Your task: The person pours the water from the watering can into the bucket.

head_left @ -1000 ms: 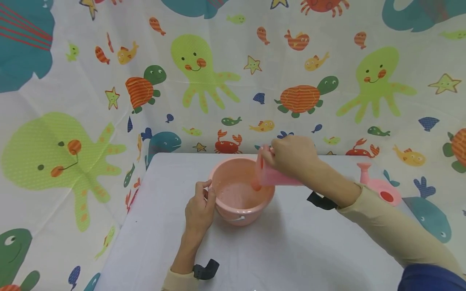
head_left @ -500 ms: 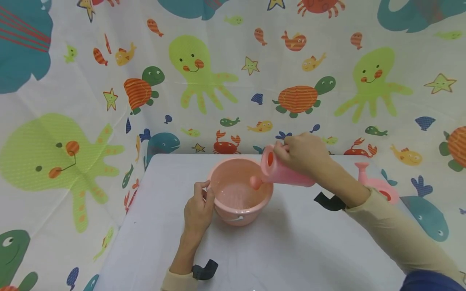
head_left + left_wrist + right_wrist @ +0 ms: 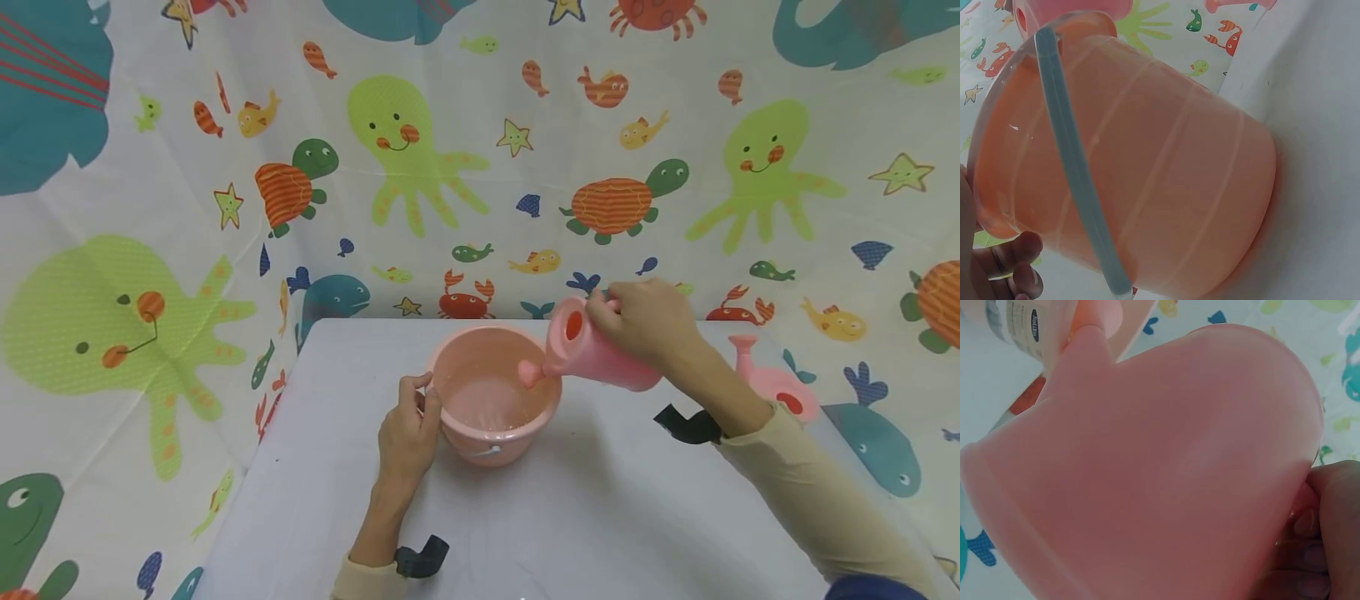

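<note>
A pink plastic bucket (image 3: 517, 448) stands on the white table, and water appears to lie inside. My left hand (image 3: 408, 429) holds its left rim, thumb and fingers on either side. In the left wrist view, the bucket's wall (image 3: 1172, 162) fills most of the picture, its grey handle (image 3: 1079, 169) hanging across it. Fingertips (image 3: 1019, 249) show by the rim. My right hand (image 3: 648, 321) grips a pink watering can (image 3: 603, 358), tilted toward the bucket. Its rounded spout head (image 3: 529, 373) is over the bucket's right rim. The can's body (image 3: 1166, 462) hides most of the right wrist view.
A second pink watering can (image 3: 787, 390) stands at the table's right edge, partly behind my right forearm. A white curtain (image 3: 450, 75) printed with sea animals hangs behind the table (image 3: 525, 533) and on its left.
My right hand has shifted to the right with the watering can, which has turned so its red opening now shows. The left hand and bucket have stayed in place.
</note>
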`<action>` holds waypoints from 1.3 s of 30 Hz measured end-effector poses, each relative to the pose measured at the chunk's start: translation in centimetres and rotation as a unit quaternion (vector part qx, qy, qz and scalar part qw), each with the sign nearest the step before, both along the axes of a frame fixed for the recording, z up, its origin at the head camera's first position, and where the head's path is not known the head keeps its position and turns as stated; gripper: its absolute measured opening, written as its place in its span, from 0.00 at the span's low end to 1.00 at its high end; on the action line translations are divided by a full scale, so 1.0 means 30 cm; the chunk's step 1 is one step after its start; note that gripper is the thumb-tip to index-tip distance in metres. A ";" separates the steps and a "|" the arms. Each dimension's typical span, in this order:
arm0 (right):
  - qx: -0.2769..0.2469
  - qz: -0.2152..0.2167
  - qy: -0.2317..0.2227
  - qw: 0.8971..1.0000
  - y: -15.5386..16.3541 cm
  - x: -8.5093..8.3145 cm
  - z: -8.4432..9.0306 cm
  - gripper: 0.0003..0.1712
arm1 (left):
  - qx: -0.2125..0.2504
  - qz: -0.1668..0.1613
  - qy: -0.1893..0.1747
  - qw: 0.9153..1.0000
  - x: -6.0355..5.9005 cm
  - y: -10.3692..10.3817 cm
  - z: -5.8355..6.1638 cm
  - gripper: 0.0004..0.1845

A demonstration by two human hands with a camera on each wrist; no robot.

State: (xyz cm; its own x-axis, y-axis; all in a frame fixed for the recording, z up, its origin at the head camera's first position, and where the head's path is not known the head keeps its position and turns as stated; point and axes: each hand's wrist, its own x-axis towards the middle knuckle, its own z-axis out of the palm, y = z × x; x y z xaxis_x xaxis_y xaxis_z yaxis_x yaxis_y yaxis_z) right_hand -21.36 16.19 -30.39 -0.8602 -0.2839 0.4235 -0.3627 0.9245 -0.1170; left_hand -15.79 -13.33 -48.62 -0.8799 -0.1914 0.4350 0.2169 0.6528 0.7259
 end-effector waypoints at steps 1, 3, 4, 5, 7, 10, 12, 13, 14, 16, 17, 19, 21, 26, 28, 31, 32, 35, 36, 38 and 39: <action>-0.002 0.000 0.002 1.000 0.003 -0.001 -0.003 0.24 | 0.000 0.000 0.000 1.000 0.000 0.000 -0.001 0.15; -0.005 0.000 0.004 1.000 0.010 -0.002 -0.008 0.25 | -0.001 0.002 0.001 1.000 0.000 -0.001 -0.003 0.15; -0.007 0.000 0.004 1.000 0.013 -0.002 -0.011 0.25 | -0.001 0.002 0.002 1.000 0.000 -0.001 -0.004 0.15; -0.009 -0.001 0.003 1.000 0.017 -0.002 -0.014 0.25 | -0.001 0.003 0.003 1.000 -0.001 -0.002 -0.006 0.15; -0.019 -0.004 0.000 1.000 0.026 -0.002 -0.021 0.25 | -0.002 0.003 0.004 1.000 -0.001 -0.002 -0.009 0.15; -0.039 -0.009 -0.007 0.999 0.041 0.000 -0.031 0.25 | -0.002 0.002 0.007 1.000 -0.001 -0.001 -0.012 0.15; -0.053 -0.013 -0.011 0.998 0.053 0.002 -0.038 0.24 | -0.002 0.002 0.007 1.000 -0.001 -0.001 -0.012 0.15; -0.061 -0.014 -0.012 0.998 0.058 0.002 -0.041 0.24 | -0.001 0.001 0.006 1.000 -0.001 0.000 -0.012 0.15; -0.066 -0.015 -0.013 0.998 0.063 0.003 -0.044 0.24 | -0.001 0.001 0.006 1.000 -0.001 0.000 -0.012 0.15; -0.080 -0.015 -0.013 0.997 0.071 0.005 -0.049 0.24 | -0.001 0.001 0.005 1.000 -0.002 0.001 -0.011 0.15; -0.086 -0.015 -0.012 0.996 0.075 0.006 -0.052 0.24 | -0.001 0.001 0.004 1.000 -0.002 0.002 -0.011 0.15; -0.101 -0.014 -0.009 0.995 0.082 0.008 -0.058 0.24 | -0.001 0.001 0.004 1.000 -0.002 0.003 -0.011 0.15; -0.117 -0.014 -0.006 0.993 0.089 0.012 -0.064 0.24 | 0.000 0.000 0.006 1.000 -0.002 0.003 -0.012 0.15; -0.162 -0.023 -0.002 0.987 0.104 0.019 -0.080 0.24 | 0.003 -0.001 0.012 1.000 -0.002 0.004 -0.013 0.15; -0.178 -0.026 0.003 0.984 0.110 0.021 -0.085 0.24 | 0.003 -0.001 0.013 1.000 -0.003 0.004 -0.013 0.14; -0.195 -0.025 0.013 0.980 0.116 0.022 -0.088 0.24 | 0.004 -0.001 0.012 1.000 -0.003 0.005 -0.013 0.14; -0.200 -0.024 0.016 0.979 0.118 0.022 -0.088 0.24 | 0.004 -0.002 0.012 1.000 -0.003 0.005 -0.013 0.14; -0.209 -0.021 0.019 0.977 0.123 0.025 -0.088 0.24 | 0.006 -0.002 0.011 1.000 -0.003 0.005 -0.013 0.15; -0.212 -0.021 0.018 0.977 0.125 0.027 -0.089 0.23 | 0.006 -0.002 0.010 1.000 -0.003 0.006 -0.013 0.15; -0.214 -0.022 0.017 0.976 0.129 0.029 -0.091 0.23 | 0.006 -0.001 0.009 1.000 -0.003 0.006 -0.013 0.15; -0.215 -0.021 0.014 0.976 0.131 0.031 -0.092 0.23 | 0.005 0.000 0.009 1.000 -0.003 0.006 -0.013 0.15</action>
State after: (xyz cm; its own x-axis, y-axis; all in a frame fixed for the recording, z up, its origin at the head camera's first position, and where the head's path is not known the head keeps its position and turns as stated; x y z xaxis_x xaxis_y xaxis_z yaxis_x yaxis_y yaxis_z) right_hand -20.42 20.12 -33.14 -0.8534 -0.0388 0.5199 -0.3337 0.8068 -0.4876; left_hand -15.87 -13.15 -49.00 -0.8718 -0.1968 0.4485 0.2294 0.6449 0.7290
